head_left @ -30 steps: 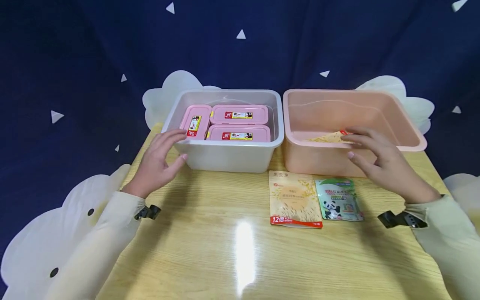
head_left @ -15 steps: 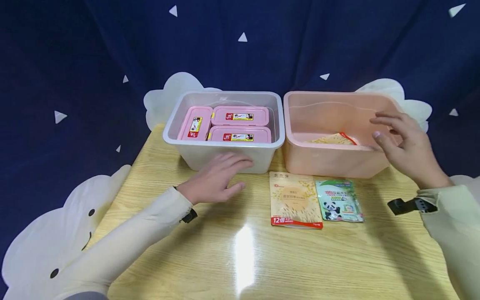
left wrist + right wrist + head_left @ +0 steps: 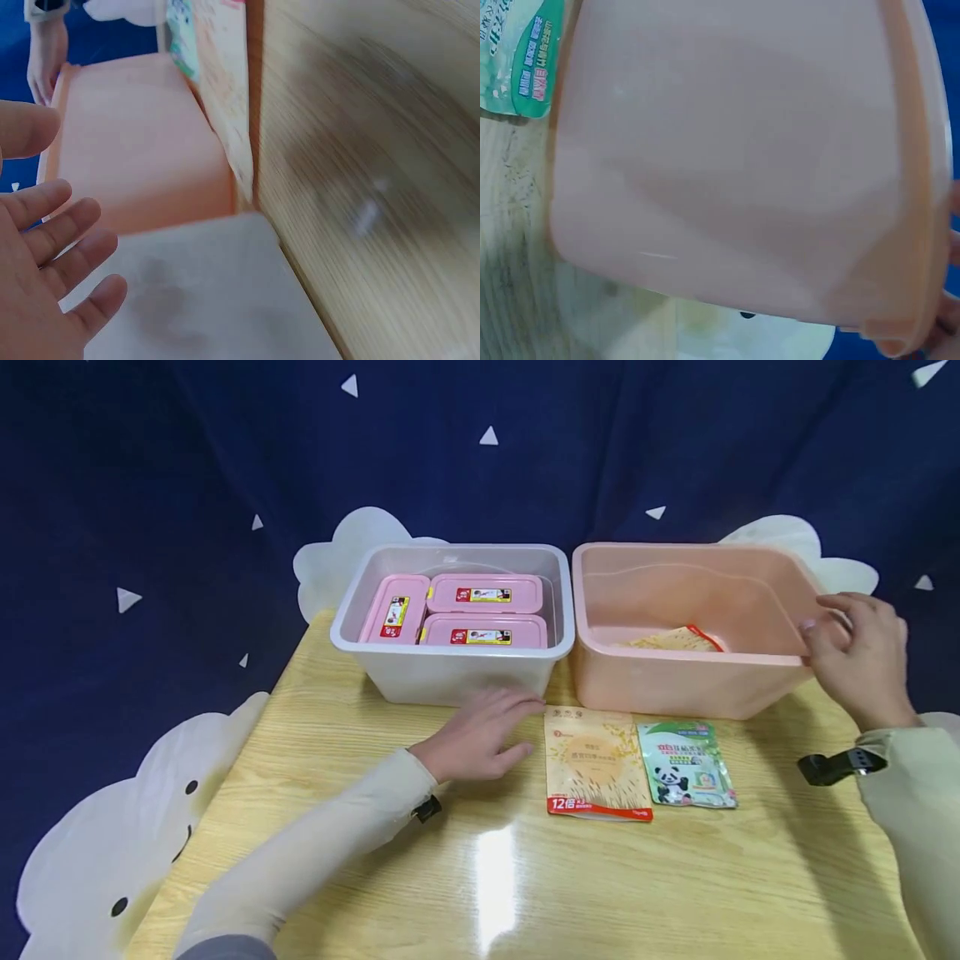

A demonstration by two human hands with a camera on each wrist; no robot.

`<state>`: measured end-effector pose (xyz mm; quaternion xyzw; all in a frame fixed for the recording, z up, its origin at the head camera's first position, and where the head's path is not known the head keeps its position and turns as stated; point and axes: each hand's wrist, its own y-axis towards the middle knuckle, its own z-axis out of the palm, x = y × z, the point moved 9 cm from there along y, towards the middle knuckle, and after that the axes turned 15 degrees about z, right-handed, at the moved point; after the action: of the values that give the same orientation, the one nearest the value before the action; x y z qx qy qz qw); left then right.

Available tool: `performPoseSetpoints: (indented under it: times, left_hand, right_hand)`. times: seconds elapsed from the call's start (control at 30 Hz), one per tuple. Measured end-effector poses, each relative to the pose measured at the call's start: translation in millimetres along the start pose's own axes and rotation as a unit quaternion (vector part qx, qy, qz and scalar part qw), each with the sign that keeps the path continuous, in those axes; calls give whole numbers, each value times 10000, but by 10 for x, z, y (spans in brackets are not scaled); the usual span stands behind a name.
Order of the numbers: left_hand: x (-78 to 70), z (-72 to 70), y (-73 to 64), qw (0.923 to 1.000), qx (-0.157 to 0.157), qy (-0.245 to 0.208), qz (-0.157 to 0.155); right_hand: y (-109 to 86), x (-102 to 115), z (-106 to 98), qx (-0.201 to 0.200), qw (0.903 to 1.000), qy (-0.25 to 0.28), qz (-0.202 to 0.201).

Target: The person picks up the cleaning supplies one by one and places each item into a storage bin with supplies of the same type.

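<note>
My right hand (image 3: 862,660) holds the rim at the right front corner of a peach plastic storage bin (image 3: 675,689); in the right wrist view its fingers (image 3: 954,247) are partly hidden behind that rim. A cream pouch (image 3: 675,641) with a red edge lies inside the bin. My left hand (image 3: 480,739), fingers extended, hovers in front of a white storage bin (image 3: 442,677), holding nothing. Its fingertips come close to the upper left corner of another cream pouch (image 3: 596,764) on the table. Beside that pouch lies a green panda-print pouch (image 3: 686,768).
Inside the white bin sit pink lidded boxes (image 3: 487,583), three lids showing. Both bins stand side by side at the back of the wooden table (image 3: 360,877). Behind them hangs a dark blue curtain (image 3: 420,460) with white triangles and cloud shapes.
My left hand has left the white bin's left front corner and moved right along its front. The right hand has gone from above the peach bin's front rim to its right corner.
</note>
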<state>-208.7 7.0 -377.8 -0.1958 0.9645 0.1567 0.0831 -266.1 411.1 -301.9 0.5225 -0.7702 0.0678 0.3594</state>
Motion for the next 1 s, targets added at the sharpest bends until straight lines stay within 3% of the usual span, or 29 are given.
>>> performPoseSetpoints:
  times: [0.17,0.3,0.5,0.67,0.8,1.0]
  left_hand:
    - [-93,76,130,9996,57,-260,49]
    - [-102,128,186,9990,197,-395,-1]
    - [-63,211,222,9974,322,-643,-92]
    - [-22,309,213,9954,496,-803,-161]
    - [32,354,183,9933,494,-1014,-248]
    - [96,400,154,9902,419,-1275,-396]
  right_hand:
    - [44,-191,-39,-354,9976,-20,594]
    - [104,-339,-19,-207,9943,-109,1045]
    - [168,-536,140,649,9889,115,1333]
    - [91,-703,240,1524,9762,286,1518]
    - [72,-746,264,1793,9705,501,1528]
    - [112,-731,303,1858,9703,527,1459]
